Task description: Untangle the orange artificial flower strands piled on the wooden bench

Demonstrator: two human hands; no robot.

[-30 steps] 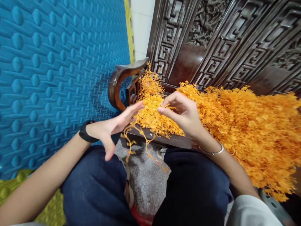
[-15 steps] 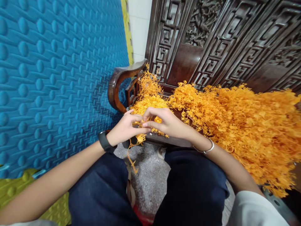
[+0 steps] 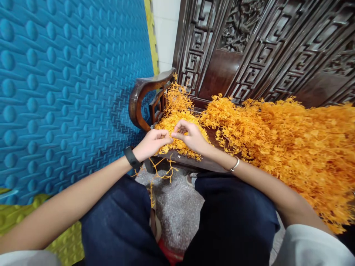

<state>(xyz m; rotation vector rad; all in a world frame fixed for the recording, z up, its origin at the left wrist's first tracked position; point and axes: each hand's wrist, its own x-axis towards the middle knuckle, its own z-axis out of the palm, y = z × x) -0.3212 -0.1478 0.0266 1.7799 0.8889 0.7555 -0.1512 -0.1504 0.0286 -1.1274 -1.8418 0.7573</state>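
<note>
My left hand [image 3: 151, 143] and my right hand [image 3: 190, 136] meet fingertip to fingertip over a small heap of orange plastic sprigs [image 3: 177, 122] at the left end of a dark wooden bench [image 3: 191, 165]. Both hands are closed in a pinch on the same orange sprig. A thin strand of the orange sprigs [image 3: 158, 173] dangles from under my left hand down past the bench edge. A black watch sits on my left wrist, a silver bangle on my right.
A large heap of orange sprigs [image 3: 291, 147] covers the bench to the right. The bench has a curved armrest [image 3: 141, 96] and a carved backrest [image 3: 249, 48]. A blue studded foam mat [image 3: 63, 85] stands at left. My dark-trousered knees [image 3: 227, 221] flank grey speckled floor [image 3: 174, 214].
My hands, apart and open-fingered a second ago, came together over the small heap and now pinch a sprig between them. The dangling strand has shifted a little.
</note>
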